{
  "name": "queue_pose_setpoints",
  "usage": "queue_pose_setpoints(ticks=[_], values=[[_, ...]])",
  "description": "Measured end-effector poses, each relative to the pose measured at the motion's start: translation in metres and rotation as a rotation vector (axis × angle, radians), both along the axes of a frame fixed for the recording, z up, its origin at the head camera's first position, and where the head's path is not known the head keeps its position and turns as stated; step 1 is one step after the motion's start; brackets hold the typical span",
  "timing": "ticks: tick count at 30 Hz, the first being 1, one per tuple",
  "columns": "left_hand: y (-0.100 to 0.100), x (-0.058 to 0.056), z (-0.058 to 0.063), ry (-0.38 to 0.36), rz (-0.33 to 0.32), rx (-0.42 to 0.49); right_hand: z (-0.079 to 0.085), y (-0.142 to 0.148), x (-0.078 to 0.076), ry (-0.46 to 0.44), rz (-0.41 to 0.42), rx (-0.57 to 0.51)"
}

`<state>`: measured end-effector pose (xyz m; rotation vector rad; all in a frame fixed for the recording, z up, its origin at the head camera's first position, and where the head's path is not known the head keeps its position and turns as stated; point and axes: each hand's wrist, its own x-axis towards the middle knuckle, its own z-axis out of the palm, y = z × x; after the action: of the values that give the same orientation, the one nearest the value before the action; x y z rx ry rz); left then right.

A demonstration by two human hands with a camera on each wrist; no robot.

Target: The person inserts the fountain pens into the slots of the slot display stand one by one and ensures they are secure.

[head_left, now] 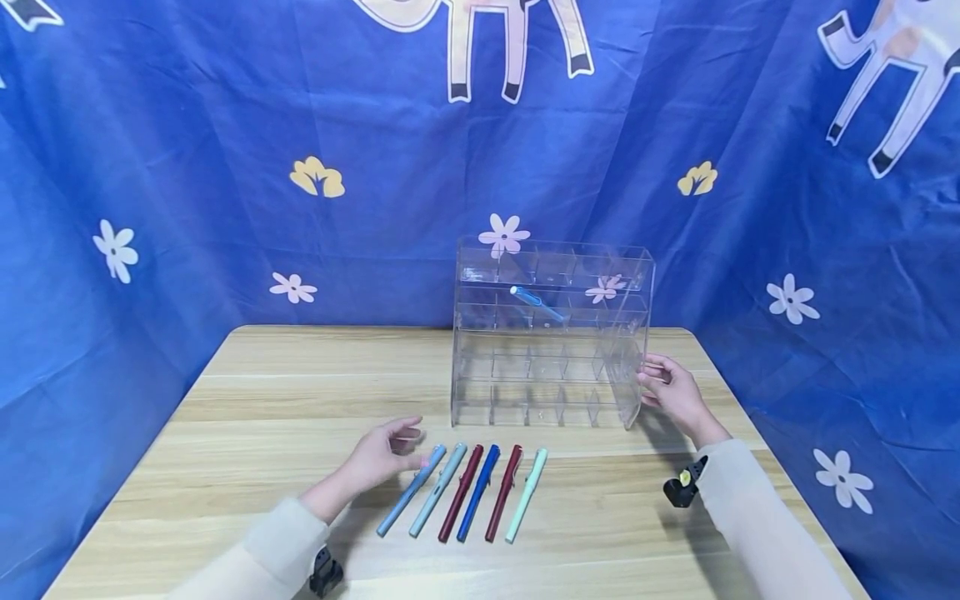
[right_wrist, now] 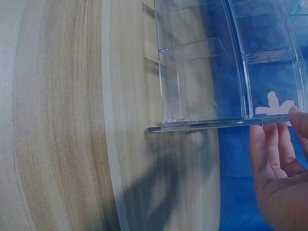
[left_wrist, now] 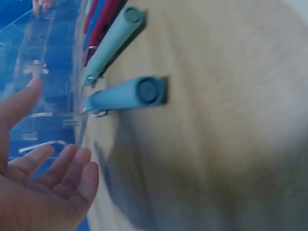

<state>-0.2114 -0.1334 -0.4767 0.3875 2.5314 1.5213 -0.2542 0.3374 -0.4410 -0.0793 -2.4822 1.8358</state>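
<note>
A clear acrylic rack (head_left: 510,414) with rows of small compartments stands upright on the table. One blue pen (head_left: 534,302) lies slanted in its upper part. Several capped pens lie side by side in front: a grey-blue pen (head_left: 411,492), a light blue pen (head_left: 438,492), a dark red pen (head_left: 461,494), a blue pen (head_left: 478,493), another dark red pen (head_left: 503,494) and a mint green pen (head_left: 527,496). My left hand (head_left: 378,457), fingers apart and holding nothing, hovers by the grey-blue pen. Fingertips of my right hand (right_wrist: 284,178) touch the rack's right side panel.
Beneath everything is a wood-grain table (head_left: 300,375). A blue cloth (head_left: 225,208) with flowers and animals hangs behind it and along both sides. Each wrist wears a small black camera, one on the left (head_left: 326,572) and one on the right (head_left: 684,486).
</note>
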Motion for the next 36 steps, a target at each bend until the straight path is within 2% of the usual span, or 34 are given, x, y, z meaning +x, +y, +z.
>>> queue_pose_setpoints(ticks=[4,12,19,25,33,36], values=[[0.0,0.006,-0.007,-0.03,-0.035,-0.01,0.001,0.0,0.0,-0.002,0.001,-0.001],[0.002,0.01,-0.013,-0.056,-0.053,-0.019,0.003,0.0,0.001,-0.001,0.009,-0.004],[0.005,0.014,-0.015,-0.016,-0.012,-0.091,0.002,0.001,0.001,0.006,0.013,-0.008],[0.007,0.014,-0.016,-0.016,0.032,-0.146,0.002,0.0,0.001,0.003,0.008,-0.004],[0.006,0.011,-0.012,-0.011,0.01,-0.173,0.002,-0.001,0.001,0.001,0.003,-0.006],[0.004,0.01,-0.012,-0.036,0.009,-0.163,0.001,0.0,0.001,0.005,0.007,-0.011]])
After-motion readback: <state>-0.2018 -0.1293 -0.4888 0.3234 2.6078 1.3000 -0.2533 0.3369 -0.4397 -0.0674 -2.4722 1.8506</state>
